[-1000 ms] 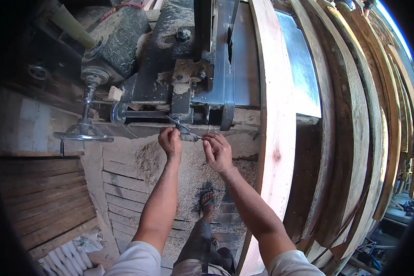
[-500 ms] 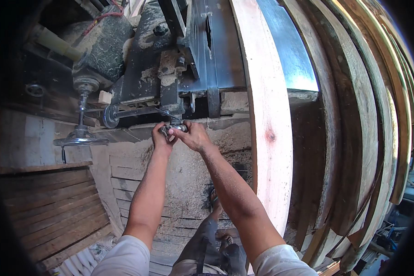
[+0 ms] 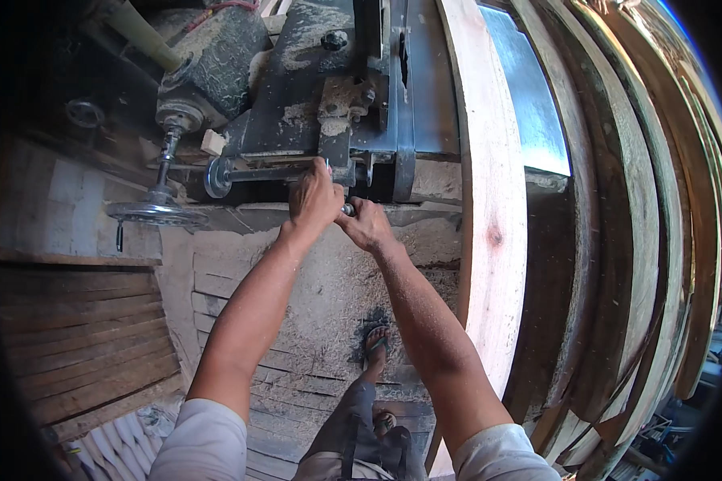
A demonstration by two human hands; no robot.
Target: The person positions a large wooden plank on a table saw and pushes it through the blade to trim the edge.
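Observation:
At the front edge of a woodworking machine (image 3: pixel 297 104), my two hands meet on a small shiny metal knob (image 3: pixel 347 210) below its fence bracket (image 3: pixel 337 144). My left hand (image 3: pixel 314 196) is closed over the knob's left side and hides most of it, its fingers reaching up against the bracket's front end. From the right, my right hand (image 3: pixel 367 224) pinches the knob's exposed end. A round metal guide bar (image 3: pixel 257 174) runs leftward from the bracket.
Left of my arms stands a chrome handwheel (image 3: pixel 159 213) on a shaft. To the right, a long pale plank (image 3: pixel 493 200) lies across the machine, beside several stacked darker boards (image 3: pixel 610 160). Sawdust covers the slatted floor (image 3: pixel 321 289); wooden slats (image 3: pixel 96 345) lie lower left.
My left hand has shifted up and over the knob, covering it, while my right hand has moved to its right end. The whole view has slid, so the machine appears further right.

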